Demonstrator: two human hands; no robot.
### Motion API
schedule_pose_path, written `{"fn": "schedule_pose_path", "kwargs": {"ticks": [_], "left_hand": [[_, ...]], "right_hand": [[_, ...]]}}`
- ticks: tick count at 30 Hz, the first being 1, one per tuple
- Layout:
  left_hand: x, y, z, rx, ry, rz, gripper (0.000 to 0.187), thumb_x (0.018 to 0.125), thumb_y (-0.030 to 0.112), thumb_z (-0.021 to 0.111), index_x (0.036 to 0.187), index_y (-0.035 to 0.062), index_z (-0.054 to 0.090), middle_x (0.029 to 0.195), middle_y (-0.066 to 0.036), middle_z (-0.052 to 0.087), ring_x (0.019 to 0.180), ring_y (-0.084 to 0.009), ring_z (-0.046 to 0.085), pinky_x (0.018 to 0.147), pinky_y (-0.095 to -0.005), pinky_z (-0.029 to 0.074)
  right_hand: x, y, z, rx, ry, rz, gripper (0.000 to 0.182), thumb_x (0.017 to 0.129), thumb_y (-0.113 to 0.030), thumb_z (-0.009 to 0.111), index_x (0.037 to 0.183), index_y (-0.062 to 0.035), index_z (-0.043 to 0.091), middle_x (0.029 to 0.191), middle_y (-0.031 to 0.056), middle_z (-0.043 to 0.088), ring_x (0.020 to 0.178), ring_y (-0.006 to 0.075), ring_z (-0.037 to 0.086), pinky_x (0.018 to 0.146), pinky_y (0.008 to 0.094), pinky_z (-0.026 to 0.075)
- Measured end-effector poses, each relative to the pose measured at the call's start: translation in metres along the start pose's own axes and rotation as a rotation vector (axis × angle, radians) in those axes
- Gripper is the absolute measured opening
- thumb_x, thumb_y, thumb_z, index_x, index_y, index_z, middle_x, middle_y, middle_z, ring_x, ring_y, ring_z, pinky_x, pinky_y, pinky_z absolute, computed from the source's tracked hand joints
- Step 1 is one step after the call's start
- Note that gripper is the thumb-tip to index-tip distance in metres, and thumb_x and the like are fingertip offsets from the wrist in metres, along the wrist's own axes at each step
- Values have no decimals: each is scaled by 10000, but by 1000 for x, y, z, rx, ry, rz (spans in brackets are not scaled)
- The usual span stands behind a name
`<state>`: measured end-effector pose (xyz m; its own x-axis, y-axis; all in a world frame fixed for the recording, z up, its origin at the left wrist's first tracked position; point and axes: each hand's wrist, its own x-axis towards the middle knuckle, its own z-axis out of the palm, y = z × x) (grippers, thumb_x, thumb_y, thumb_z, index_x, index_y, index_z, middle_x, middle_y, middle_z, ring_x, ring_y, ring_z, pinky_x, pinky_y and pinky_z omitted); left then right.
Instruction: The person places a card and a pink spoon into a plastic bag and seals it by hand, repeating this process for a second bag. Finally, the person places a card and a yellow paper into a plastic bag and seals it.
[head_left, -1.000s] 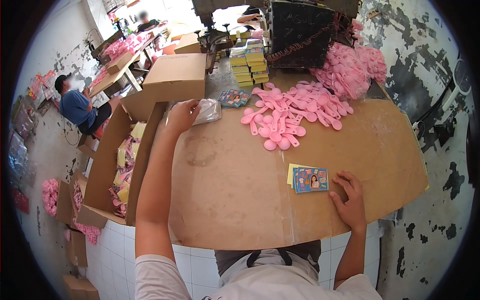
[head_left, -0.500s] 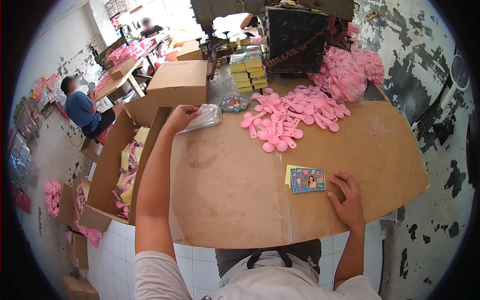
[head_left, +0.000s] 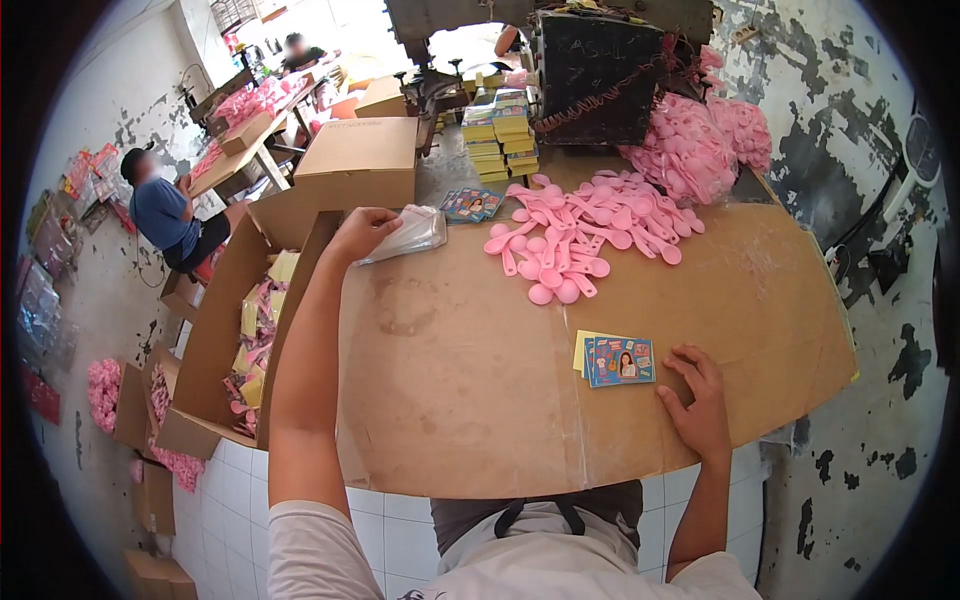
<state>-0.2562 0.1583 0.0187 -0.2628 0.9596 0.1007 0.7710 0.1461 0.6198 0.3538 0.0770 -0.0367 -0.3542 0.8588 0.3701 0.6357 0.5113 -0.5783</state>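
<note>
At the far left of the cardboard-covered table, my left hand (head_left: 366,236) has its fingers pinched together at the edge of a stack of clear plastic bags (head_left: 420,232). How many bags lie between the fingertips is hidden. My right hand (head_left: 698,402) rests on the table with its fingers apart, holding nothing. Just left of it lies a small fanned stack of blue and yellow printed cards (head_left: 622,362). More blue cards (head_left: 470,205) lie beside the bags. A loose heap of pink plastic spoons (head_left: 590,228) covers the back middle of the table.
An open carton (head_left: 190,436) of packed spoons and cards stands at the left, near a closed box (head_left: 357,152). Stacked card bundles (head_left: 500,135), a black machine box (head_left: 597,80) and bagged pink spoons (head_left: 685,150) stand behind. A person (head_left: 165,215) sits at far left.
</note>
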Motion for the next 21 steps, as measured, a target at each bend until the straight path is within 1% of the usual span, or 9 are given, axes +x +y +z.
{"fn": "schedule_pose_path", "kwargs": {"ticks": [4,7,10,13,16,17,20,21], "left_hand": [[2,-3,0,-21,-7,23,315,983,272,760,1144,2,767,1007,-88,776,940,-178,699,880,-344,541],[8,-17,7,18,76,177,313,993,276,745,1128,-6,759,966,-82,762,874,-160,674,834,-330,540],[3,-11,12,119,145,253,268,1002,232,721,1100,-17,745,984,-133,769,891,-201,717,846,-350,559],[-4,-3,18,143,326,257,229,1020,193,682,1106,-15,728,974,-156,762,854,-216,727,801,-359,566],[-14,16,-1,63,596,235,223,1016,197,661,1098,1,726,961,-180,757,855,-275,739,759,-387,568],[-19,21,-10,71,696,325,231,1023,202,662,1119,1,719,913,-144,749,825,-223,724,720,-349,557],[-57,61,-35,-121,738,311,221,1028,191,668,1105,-10,716,887,-99,732,794,-152,686,704,-309,545],[-71,74,-38,-143,720,339,215,1029,183,670,1099,-15,714,884,-88,725,791,-137,674,703,-300,542]], "right_hand": [[0,-1,0,-10,5,-2,397,819,-97,798,1201,-43,700,1374,117,612,1355,330,527,1149,465,399],[0,-1,0,5,3,1,397,818,-95,798,1199,-44,700,1376,115,611,1355,326,527,1149,464,400],[0,-1,0,3,2,1,394,817,-93,798,1196,-43,701,1376,113,610,1354,326,527,1148,463,403],[-1,-1,0,-2,11,-10,391,817,-96,798,1192,-42,702,1377,114,610,1351,330,529,1148,461,405],[-1,0,-1,15,4,-3,389,818,-100,798,1191,-41,703,1377,115,611,1355,334,526,1149,461,406],[-1,0,-2,15,6,1,389,820,-102,797,1192,-40,702,1378,115,610,1359,335,523,1151,462,405],[-1,-2,-2,22,1,8,386,826,-107,794,1195,-39,702,1382,117,609,1368,337,516,1155,464,402],[-1,-2,-3,26,0,10,385,829,-108,792,1197,-39,702,1383,117,608,1370,338,514,1157,465,400]]}}
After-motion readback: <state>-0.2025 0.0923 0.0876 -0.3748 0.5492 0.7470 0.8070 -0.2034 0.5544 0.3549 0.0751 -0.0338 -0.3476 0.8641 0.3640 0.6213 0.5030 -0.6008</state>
